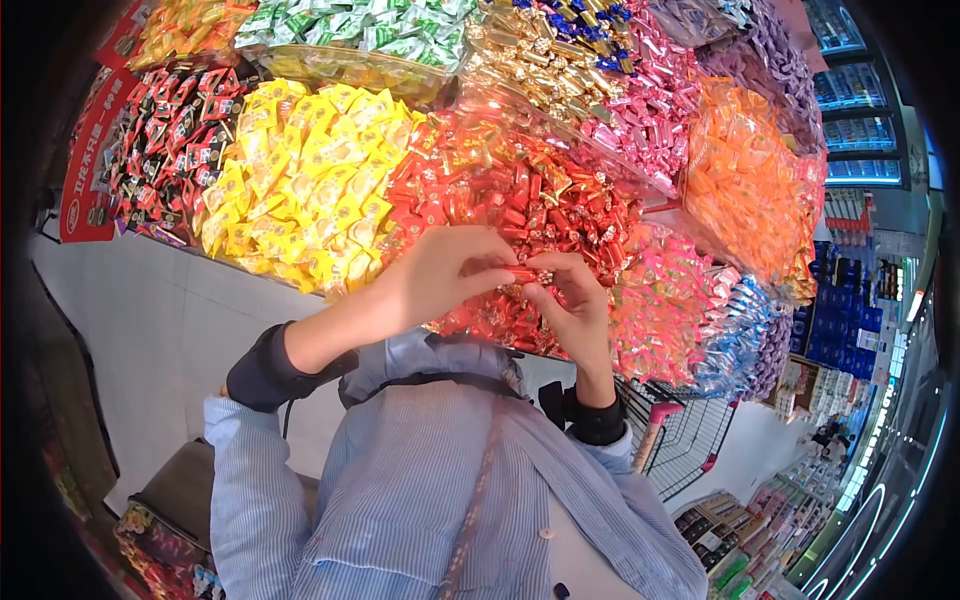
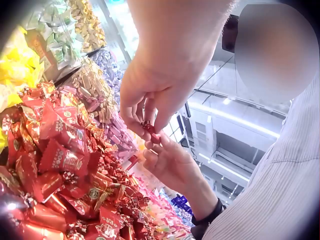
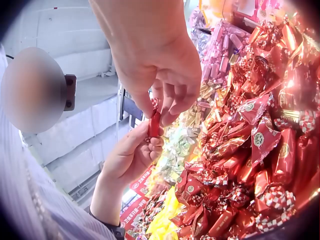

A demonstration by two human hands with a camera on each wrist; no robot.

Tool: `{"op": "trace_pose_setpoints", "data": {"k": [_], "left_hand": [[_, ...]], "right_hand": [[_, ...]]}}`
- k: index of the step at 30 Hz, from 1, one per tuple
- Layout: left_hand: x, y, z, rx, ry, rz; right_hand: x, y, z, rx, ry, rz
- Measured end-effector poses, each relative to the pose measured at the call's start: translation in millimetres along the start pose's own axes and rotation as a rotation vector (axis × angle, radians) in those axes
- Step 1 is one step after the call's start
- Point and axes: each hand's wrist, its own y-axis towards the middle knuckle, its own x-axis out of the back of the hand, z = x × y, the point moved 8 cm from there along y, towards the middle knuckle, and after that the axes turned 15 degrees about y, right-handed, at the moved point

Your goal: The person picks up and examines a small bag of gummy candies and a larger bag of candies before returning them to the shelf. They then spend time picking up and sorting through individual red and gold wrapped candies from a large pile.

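A small red wrapped candy [image 1: 520, 273] is held between the two hands, above a heap of red candies [image 1: 560, 205]. My left hand [image 1: 440, 270] pinches one end of it between thumb and fingers; my right hand [image 1: 575, 305] pinches the other end. In the left wrist view the candy [image 2: 152, 131] hangs below the left hand [image 2: 155, 95], with the right hand [image 2: 175, 167] under it. The right wrist view shows the candy's red body [image 3: 154, 124] and checkered twisted end between the right hand [image 3: 160, 75] and left hand [image 3: 127, 155].
Yellow candies [image 1: 310, 180] lie left of the red heap, pink ones [image 1: 655, 300] and orange ones [image 1: 745, 180] right. Green-and-white packets [image 1: 360, 25] fill a bin farther back. A shopping cart [image 1: 680, 440] stands at the right, below the display; shelves [image 1: 845, 310] rise beyond.
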Motion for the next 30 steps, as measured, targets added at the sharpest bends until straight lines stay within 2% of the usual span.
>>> {"op": "trace_pose_setpoints", "data": {"k": [5, 8, 11, 17, 20, 23, 24, 26, 28, 30], "left_hand": [[-1.4, -5.5, 13.5, 0.163, -0.187, 0.064], [8.0, -7.4, 5.6, 0.049, -0.187, -0.058], [12.7, -10.8, 5.4, 0.041, -0.21, -0.103], [13.1, -16.6, 5.1, 0.049, -0.201, -0.114], [12.1, -16.9, 7.1, 0.043, -0.16, -0.109], [11.2, -18.3, 11.6, 0.101, -0.205, -0.132], [8.0, -17.5, 13.2, 0.11, -0.15, -0.099], [0.9, -16.4, 19.7, 0.128, -0.037, -0.035], [-6.6, -15.2, 28.2, 0.12, -0.118, -0.04], [-6.9, -15.4, 32.8, 0.134, -0.145, -0.054]], "right_hand": [[1.2, -2.6, 1.0, 0.025, -0.038, -0.024], [3.3, -0.3, 8.4, 0.115, 0.004, -0.072], [-1.7, -3.2, 23.6, 0.106, 0.051, -0.055], [-5.3, -3.8, 28.6, 0.161, 0.011, -0.032], [-4.5, -3.6, 24.2, 0.13, 0.02, -0.029], [-7.3, -3.5, 22.5, 0.086, -0.139, -0.009], [-11.9, -2.3, 29.3, 0.2, -0.302, 0.009], [-13.4, -4.4, 23.7, 0.195, -0.388, 0.023], [-14.6, -3.9, 26.9, 0.234, -0.475, 0.047], [14.2, -2.7, 25.7, 0.166, -0.456, -0.141]]}}
